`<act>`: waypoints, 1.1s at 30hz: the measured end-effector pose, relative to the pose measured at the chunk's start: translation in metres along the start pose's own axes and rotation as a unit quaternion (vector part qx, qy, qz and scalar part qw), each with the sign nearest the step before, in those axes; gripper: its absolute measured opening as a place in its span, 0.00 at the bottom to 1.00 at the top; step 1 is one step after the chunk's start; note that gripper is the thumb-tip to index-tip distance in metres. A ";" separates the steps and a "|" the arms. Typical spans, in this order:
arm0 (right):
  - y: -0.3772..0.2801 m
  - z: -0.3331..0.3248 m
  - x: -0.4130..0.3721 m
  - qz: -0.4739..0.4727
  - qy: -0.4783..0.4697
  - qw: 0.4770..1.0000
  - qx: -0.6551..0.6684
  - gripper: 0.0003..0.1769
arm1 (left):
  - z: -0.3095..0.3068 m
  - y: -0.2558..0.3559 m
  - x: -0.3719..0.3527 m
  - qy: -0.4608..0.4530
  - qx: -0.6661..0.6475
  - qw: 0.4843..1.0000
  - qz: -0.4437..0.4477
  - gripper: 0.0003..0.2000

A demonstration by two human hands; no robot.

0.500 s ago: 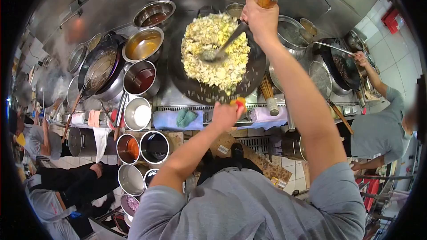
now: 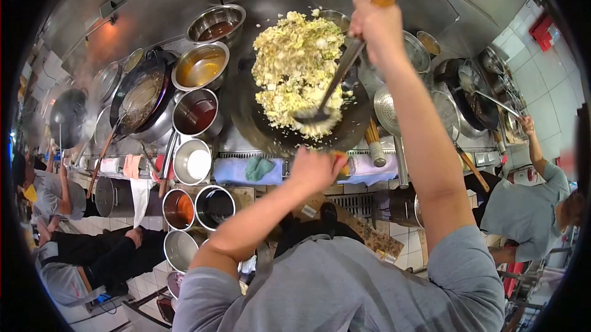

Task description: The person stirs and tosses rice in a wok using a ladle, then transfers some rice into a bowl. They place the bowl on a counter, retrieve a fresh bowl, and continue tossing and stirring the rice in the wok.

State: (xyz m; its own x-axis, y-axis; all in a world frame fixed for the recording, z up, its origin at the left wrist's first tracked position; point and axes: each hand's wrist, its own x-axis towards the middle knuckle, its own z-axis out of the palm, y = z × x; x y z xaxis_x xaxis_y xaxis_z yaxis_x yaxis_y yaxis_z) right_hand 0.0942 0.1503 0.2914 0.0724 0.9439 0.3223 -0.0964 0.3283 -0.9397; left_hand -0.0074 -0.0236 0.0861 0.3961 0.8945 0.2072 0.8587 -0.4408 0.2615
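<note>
My right hand (image 2: pixel 378 27) is closed around the long handle of a ladle (image 2: pixel 341 80), whose wooden end sticks up past my fist. The ladle's bowl rests low in a heap of chopped pale-yellow and white food (image 2: pixel 295 64), blurred by motion. This food fills a large dark wok (image 2: pixel 243 107), with small bits in the air around it. At the near edge of the wok, my left hand (image 2: pixel 315 171) is closed on its rim or handle. Something yellow and red, perhaps a cloth (image 2: pixel 340 163), shows beside that hand.
Metal bowls of brown and orange liquid (image 2: pixel 201 66) and pots of sauce line the left side. A bamboo brush (image 2: pixel 373 141) and a perforated skimmer (image 2: pixel 386 110) lie right of the wok. Co-workers stand on both sides; one person's hand (image 2: pixel 526 124) holds a ladle at another wok.
The wok has tilted and the food has shifted within it. My right hand has moved right and the ladle's bowl down toward me. The right-hand co-worker's hand has come lower.
</note>
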 end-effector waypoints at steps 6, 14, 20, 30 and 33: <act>0.055 0.012 0.013 -0.199 0.124 0.968 -0.085 0.14 | 0.044 -0.052 0.049 0.101 -0.015 0.994 -0.036 0.23; -0.036 -0.012 -0.020 -0.054 0.006 0.997 0.060 0.14 | -0.052 -0.020 0.022 0.000 -0.057 0.998 -0.025 0.26; 0.067 0.015 -0.019 -0.136 0.128 0.977 0.100 0.11 | 0.073 -0.051 0.027 0.093 0.023 0.993 -0.074 0.23; -0.028 0.008 -0.029 -0.129 0.096 0.987 0.033 0.16 | -0.029 -0.049 0.065 0.146 -0.037 0.988 0.030 0.23; 0.052 0.012 -0.027 -0.130 0.158 0.978 -0.042 0.13 | 0.077 -0.045 0.025 0.107 -0.017 0.993 -0.048 0.21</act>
State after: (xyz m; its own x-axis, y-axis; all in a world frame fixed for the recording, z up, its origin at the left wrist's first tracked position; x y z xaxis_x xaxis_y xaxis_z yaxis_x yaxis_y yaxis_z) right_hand 0.0754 0.1423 0.2357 0.3888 0.7653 0.5130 0.0471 0.5396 -0.8406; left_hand -0.0112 0.0245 0.0067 0.2327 0.8979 0.3738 0.8761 -0.3604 0.3203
